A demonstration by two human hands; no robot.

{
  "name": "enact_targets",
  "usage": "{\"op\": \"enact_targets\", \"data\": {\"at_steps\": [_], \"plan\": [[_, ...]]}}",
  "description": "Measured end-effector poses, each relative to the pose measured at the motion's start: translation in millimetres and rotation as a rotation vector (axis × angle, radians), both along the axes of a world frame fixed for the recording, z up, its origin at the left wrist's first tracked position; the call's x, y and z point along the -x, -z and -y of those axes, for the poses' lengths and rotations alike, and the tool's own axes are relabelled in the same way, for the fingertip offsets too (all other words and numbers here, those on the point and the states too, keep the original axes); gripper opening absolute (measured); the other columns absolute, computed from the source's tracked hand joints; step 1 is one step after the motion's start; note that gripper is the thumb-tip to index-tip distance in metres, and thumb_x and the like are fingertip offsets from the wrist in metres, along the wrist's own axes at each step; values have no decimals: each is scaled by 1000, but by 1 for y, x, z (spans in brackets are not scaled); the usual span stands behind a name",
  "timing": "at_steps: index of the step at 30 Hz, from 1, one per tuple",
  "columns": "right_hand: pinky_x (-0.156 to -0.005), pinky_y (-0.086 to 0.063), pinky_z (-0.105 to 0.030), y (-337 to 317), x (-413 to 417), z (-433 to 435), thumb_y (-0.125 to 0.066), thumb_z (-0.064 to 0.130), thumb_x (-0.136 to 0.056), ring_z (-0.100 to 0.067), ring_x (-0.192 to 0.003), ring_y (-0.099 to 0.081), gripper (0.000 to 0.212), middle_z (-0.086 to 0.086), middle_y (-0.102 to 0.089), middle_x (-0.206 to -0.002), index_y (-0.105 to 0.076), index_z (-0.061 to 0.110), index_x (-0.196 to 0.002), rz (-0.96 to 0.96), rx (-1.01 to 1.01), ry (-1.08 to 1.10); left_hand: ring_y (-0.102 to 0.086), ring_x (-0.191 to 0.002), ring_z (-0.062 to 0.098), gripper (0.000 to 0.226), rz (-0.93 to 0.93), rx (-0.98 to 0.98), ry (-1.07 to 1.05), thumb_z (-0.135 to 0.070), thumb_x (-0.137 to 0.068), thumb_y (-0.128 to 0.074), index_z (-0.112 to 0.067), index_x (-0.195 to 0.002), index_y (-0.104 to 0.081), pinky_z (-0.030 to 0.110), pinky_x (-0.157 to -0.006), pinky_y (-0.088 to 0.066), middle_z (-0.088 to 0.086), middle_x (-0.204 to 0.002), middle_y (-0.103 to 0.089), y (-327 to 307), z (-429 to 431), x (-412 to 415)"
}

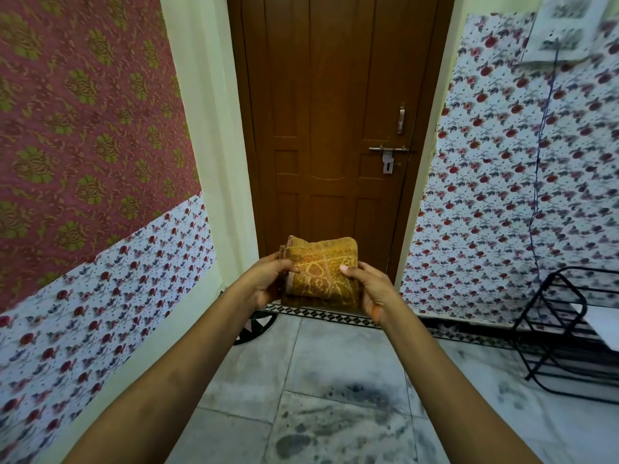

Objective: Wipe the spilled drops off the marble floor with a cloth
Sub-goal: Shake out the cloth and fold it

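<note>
A: Quick pass, left to right. Left hand (268,283) grips the left edge of the cloth (323,272), fingers curled round it, thumb on the front face.

B: Cloth state?

A: Mustard-yellow patterned towel, folded into a thick pad, held up at arm's length in front of the brown door (331,122). Not on the floor yet.

B: Right side?

A: Right hand (371,293) clamps the right edge, thumb (350,271) pressed on the front, fingers wrapped behind. Both hands closed on the cloth.

B: And the spill?

A: Marble floor (341,356) below the arms has dark blotchy patches near the bottom centre. Can't tell which are drops and which are stains or veining.

B: Step in hand?

A: I'd call it readying the pad before going down. To do it well: keep the fold tight so a flat, thick face meets the marble, press rather than smear, work from the outer patches inward, flip to a dry face once damp.

B: Anything else right?

A: Black wire rack (562,333) against the floral wall. Keep clear of it when crouching.
</note>
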State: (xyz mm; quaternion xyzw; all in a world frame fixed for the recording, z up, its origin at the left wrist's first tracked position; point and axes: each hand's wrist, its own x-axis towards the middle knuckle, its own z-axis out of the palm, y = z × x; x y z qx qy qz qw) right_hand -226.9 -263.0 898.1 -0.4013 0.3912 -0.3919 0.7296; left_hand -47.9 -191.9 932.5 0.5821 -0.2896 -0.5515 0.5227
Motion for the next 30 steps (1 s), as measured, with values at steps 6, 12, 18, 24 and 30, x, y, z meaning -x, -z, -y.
{"op": "enact_targets", "data": {"at_steps": [6, 12, 18, 24, 30], "plan": [[-84, -52, -44, 24, 8, 10, -66, 5, -82, -27, -103, -61, 49, -14, -64, -113, -52, 6, -129, -18, -18, 72, -58, -90, 27, 41, 4, -10, 31, 5, -86, -47, -19, -118, -53, 40, -71, -53, 10, -101, -60, 11, 13, 8], [-97, -46, -51, 53, 49, 25, -66, 5, -81, -30, -113, -56, 48, -13, -61, -121, -53, 11, -127, -63, -61, 140, -57, -94, 27, 55, -3, -32, 113, 9, -85, -45, -20, -132, -46, 40, -73, -53, 8, -106, -58, 36, 37, 45], [-96, -46, -53, 73, 118, 60, -71, 6, -77, -31, -114, -57, 56, -12, -62, -121, -53, 12, -130, -60, -109, 182, -58, -93, 27, 61, -36, -69, 121, 11, -85, -43, -18, -138, -43, 35, -65, -53, 8, -104, -58, 52, 79, 114], [-96, -47, -50, 74, 228, 110, -65, 5, -82, -30, -112, -58, 52, -13, -60, -124, -51, 12, -132, -95, -103, 183, -55, -98, 28, 59, -54, -82, 114, 11, -86, -40, -20, -136, -44, 40, -77, -52, 7, -104, -55, 60, 128, 227], [-81, -50, -38, 70, 346, 150, -63, 6, -85, -27, -110, -56, 48, -10, -60, -122, -50, 13, -131, -139, -119, 208, -55, -93, 26, 57, -51, -109, 140, 10, -87, -39, -20, -136, -44, 45, -86, -50, 7, -103, -56, 65, 179, 343]]}}
